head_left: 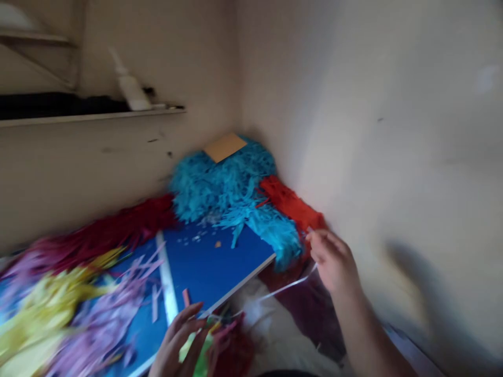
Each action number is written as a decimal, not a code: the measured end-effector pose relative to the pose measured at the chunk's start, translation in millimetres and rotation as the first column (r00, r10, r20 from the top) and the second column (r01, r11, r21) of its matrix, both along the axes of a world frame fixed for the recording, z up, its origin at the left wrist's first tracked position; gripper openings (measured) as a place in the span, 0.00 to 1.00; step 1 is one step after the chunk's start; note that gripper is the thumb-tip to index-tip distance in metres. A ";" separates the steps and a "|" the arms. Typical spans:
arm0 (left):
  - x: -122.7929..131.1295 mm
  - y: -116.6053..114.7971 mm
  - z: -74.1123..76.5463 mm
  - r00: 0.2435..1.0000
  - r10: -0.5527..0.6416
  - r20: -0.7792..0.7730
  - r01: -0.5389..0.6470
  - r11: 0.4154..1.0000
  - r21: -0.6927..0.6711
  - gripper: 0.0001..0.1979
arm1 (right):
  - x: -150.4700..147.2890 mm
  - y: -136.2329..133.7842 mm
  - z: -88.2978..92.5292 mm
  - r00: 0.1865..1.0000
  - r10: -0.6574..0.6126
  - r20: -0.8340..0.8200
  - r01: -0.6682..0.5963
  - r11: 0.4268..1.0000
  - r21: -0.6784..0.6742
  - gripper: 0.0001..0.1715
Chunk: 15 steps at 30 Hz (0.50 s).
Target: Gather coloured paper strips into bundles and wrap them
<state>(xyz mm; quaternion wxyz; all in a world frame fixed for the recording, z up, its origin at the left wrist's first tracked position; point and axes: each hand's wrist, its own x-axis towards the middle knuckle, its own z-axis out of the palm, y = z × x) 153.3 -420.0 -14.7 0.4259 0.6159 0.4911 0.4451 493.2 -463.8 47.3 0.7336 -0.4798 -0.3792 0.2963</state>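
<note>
My right hand [333,262] is raised near the wall, with its fingers pinched on a thin white string [288,285]. The string slants down from it toward my left hand [181,340] at the bottom edge. My left hand curls around a bundle of coloured strips [206,348] in green, yellow and pink; green shows between its fingers. Motion blur and the fingers hide how the string meets the bundle. Beyond my hands is a blue table [212,267] with a pale edge.
Fluffy piles of cut strips lie on the table: turquoise [228,183], orange-red [293,201], dark red [129,222], yellow [43,309] and lilac [106,319]. A tan card [225,147] tops the turquoise pile. Above, a wall shelf [90,118] carries a white nozzle bottle [133,91]. A wall stands close on the right.
</note>
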 end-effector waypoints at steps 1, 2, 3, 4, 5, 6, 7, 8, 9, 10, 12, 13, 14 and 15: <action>-1.7 -5.3 4.5 0.999 0.041 0.025 -0.039 0.996 -0.077 0.19 | -26.5 0.7 -6.6 0.987 0.047 0.154 -0.040 0.998 -0.048 0.11; -1.8 -10.3 8.3 0.992 0.107 0.065 -0.093 0.976 -0.197 0.20 | -53.5 1.1 -13.0 0.948 0.125 0.291 -0.103 0.991 -0.090 0.11; -0.6 -14.7 11.1 0.977 0.170 0.127 -0.122 0.941 -0.314 0.21 | -79.2 1.5 -18.4 0.894 0.209 0.397 -0.173 0.977 -0.124 0.11; 1.3 -18.5 13.1 0.957 0.212 0.198 -0.112 0.900 -0.421 0.22 | -102.4 1.9 -22.8 0.840 0.276 0.467 -0.234 0.961 -0.146 0.11; 3.6 -21.7 14.2 0.926 0.251 0.281 -0.083 0.863 -0.498 0.23 | -122.3 2.8 -26.0 0.801 0.311 0.511 -0.273 0.950 -0.151 0.12; 5.7 -24.4 14.8 0.885 0.285 0.367 -0.041 0.835 -0.549 0.22 | -138.4 4.1 -28.0 0.776 0.324 0.541 -0.294 0.945 -0.145 0.12; 7.4 -26.7 15.0 0.840 0.311 0.445 0.007 0.814 -0.581 0.21 | -150.9 5.9 -29.1 0.756 0.329 0.567 -0.308 0.942 -0.136 0.12; 8.6 -28.6 15.0 0.794 0.333 0.509 0.048 0.800 -0.598 0.20 | -160.0 7.9 -29.5 0.735 0.333 0.590 -0.321 0.938 -0.130 0.13; 9.1 -30.1 14.8 0.752 0.353 0.557 0.078 0.791 -0.606 0.20 | -166.6 9.9 -29.6 0.717 0.336 0.610 -0.331 0.935 -0.126 0.13; 9.1 -31.3 14.4 0.723 0.364 0.587 0.101 0.785 -0.612 0.19 | -171.3 11.5 -29.5 0.701 0.335 0.629 -0.336 0.934 -0.123 0.13; 7.9 -32.9 13.0 0.700 0.372 0.609 0.121 0.779 -0.615 0.19 | -177.5 13.6 -29.6 0.671 0.328 0.665 -0.331 0.935 -0.127 0.14; 6.9 -33.4 11.9 0.696 0.374 0.613 0.118 0.782 -0.612 0.19 | -179.9 13.9 -30.0 0.653 0.324 0.684 -0.326 0.936 -0.132 0.14; 5.8 -33.9 10.5 0.695 0.377 0.612 0.108 0.787 -0.607 0.19 | -182.1 13.9 -30.5 0.636 0.318 0.703 -0.320 0.938 -0.134 0.14; 4.6 -34.3 8.9 0.699 0.376 0.608 0.092 0.796 -0.599 0.19 | -184.1 13.6 -31.0 0.617 0.315 0.722 -0.317 0.938 -0.139 0.15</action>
